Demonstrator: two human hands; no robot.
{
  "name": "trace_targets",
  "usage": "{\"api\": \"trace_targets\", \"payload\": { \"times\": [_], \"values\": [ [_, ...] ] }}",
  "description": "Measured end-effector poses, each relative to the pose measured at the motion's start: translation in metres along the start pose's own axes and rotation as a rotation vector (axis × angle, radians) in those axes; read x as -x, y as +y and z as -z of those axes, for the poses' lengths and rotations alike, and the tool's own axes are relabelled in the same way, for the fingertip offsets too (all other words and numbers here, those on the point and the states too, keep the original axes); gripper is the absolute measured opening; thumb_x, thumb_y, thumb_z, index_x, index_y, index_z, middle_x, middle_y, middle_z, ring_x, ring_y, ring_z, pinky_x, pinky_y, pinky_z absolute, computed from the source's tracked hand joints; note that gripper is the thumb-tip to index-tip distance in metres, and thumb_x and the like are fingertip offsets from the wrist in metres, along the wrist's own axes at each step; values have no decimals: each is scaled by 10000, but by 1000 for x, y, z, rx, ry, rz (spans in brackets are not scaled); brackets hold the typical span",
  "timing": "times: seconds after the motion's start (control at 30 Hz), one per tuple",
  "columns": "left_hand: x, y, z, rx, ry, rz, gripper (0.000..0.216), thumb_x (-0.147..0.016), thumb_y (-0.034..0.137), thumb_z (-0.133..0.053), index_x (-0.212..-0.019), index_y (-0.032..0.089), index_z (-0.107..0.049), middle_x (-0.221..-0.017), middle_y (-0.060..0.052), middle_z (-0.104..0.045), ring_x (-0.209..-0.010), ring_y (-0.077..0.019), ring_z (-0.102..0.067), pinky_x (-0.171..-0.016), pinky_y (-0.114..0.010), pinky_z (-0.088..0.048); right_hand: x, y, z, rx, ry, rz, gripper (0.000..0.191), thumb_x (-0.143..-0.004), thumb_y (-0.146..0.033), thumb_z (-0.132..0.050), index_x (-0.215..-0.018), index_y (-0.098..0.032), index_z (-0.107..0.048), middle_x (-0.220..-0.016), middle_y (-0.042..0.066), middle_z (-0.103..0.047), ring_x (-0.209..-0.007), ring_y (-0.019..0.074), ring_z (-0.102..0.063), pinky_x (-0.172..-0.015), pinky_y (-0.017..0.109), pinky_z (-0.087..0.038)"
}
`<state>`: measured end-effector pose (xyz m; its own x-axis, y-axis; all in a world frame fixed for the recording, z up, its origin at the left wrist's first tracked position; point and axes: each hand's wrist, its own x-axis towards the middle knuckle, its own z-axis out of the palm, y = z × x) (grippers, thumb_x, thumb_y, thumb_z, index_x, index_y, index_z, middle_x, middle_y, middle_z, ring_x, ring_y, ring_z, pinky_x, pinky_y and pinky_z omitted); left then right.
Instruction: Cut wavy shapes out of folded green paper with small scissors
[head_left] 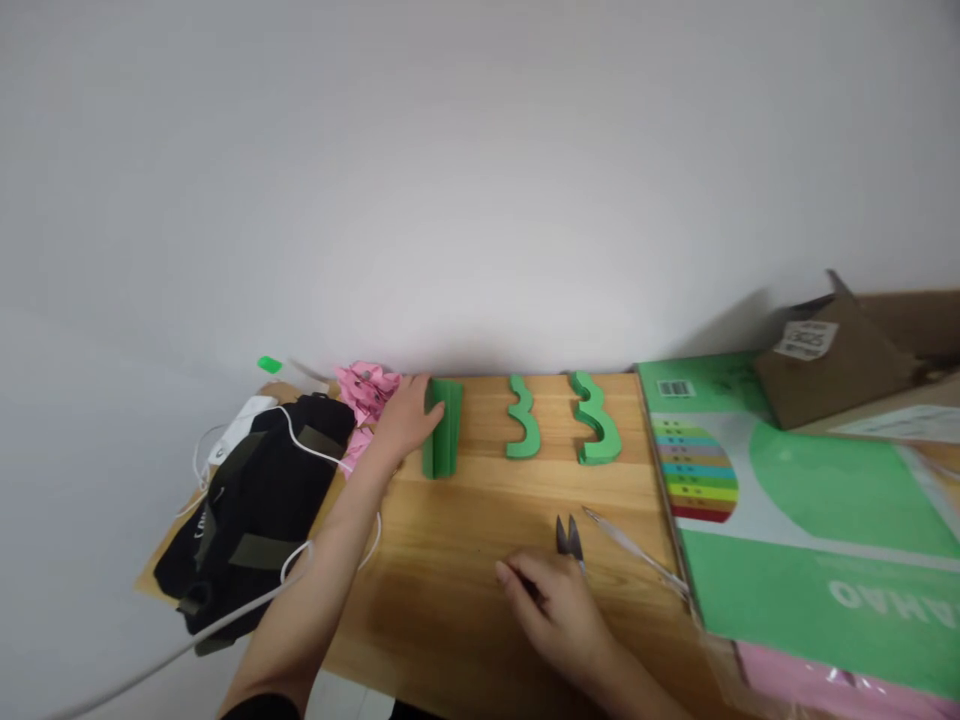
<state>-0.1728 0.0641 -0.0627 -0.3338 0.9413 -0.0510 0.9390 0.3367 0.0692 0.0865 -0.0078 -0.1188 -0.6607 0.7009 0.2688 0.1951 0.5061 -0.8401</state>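
Observation:
My left hand [410, 418] is at the far side of the table, gripping the left edge of a pleated green paper [447, 440]. Its thumb lies over the paper, and some fingertips are hidden behind it. Near the front, my right hand [553, 610] is curled around the handles of a pair of scissors [570, 540]. The slightly parted blades point away from me; the handles are mostly hidden. Between the hands and the wall lie two green paper cutouts shaped like a 3, a thinner one [523, 420] and a thicker one [598, 425].
Crumpled pink paper [365, 390] lies left of my left hand. A black bag [262, 500] with a white cable sits at the left. A pen [634, 545] lies right of the scissors. A green paper pack [810, 480] and an open cardboard box [840, 370] occupy the right.

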Motion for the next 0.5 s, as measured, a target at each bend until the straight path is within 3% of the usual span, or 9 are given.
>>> {"api": "trace_targets", "payload": {
  "times": [0.13, 0.27, 0.37, 0.5],
  "values": [
    [2, 3, -10, 31, 44, 26, 496, -888, 330, -523, -1328, 118, -437, -1315, -151, -541, -1235, -239, -515, -1055, -355, -406, 5, 1, 5, 31, 20, 41, 328, -946, -199, -422, -650, -182, -564, -551, 27, -607, -506, 137, -570, -515, 234, -375],
    [-8, 20, -28, -12, 66, 82, 600, -865, 426, -546, -1331, 62, -444, -1254, -224, -542, -1209, -358, -503, -1011, -462, -413, 12, 8, 1, 169, 88, 163, 179, -918, -129, -465, -832, -162, -618, -660, 49, -669, -589, 165, -606, -592, 262, -423],
    [-17, 32, -33, -19, 50, 130, 582, -850, 359, -551, -1327, 42, -448, -1213, -267, -540, -1109, -403, -557, -868, -490, -480, 12, 13, -10, 289, 10, 218, 184, -923, -107, -446, -851, -158, -607, -684, 64, -675, -601, 177, -606, -591, 276, -428],
    [-23, 33, -29, 29, -5, 121, 418, -829, 304, -555, -1171, 65, -565, -1119, -235, -585, -1016, -353, -615, -753, -403, -521, 2, 14, -18, 381, -144, 182, 196, -917, -127, -445, -813, -169, -606, -676, 64, -660, -618, 194, -599, -607, 299, -427]
  ]
}}
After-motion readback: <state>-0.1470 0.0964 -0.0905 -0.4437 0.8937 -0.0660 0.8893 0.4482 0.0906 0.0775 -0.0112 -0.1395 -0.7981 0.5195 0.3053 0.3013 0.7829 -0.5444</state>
